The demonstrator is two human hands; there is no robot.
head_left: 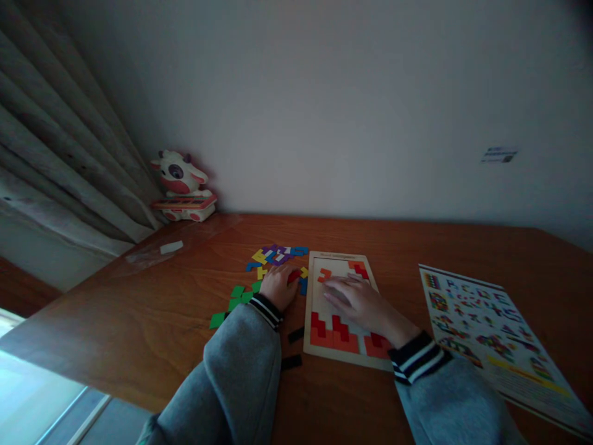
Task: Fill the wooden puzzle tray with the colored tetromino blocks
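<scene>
"Where's the puzzle board (pixel 319 303)?"

"On the table (pixel 393 235), wood stretching beyond its far edge, two black bars (pixel 291 362) just left."

"Hands?"

"Right hand (pixel 356 301) over it, fingers outstretched; left hand (pixel 277 288) curled by a red piece (pixel 293 276), grip unclear."

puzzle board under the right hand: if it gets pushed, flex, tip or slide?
The board has straight edges and no visible bend, so probably stiff. It lies flat on the table, so it would likely slide rather than tip. The red pieces inside leave gaps, so some might shift.
</scene>
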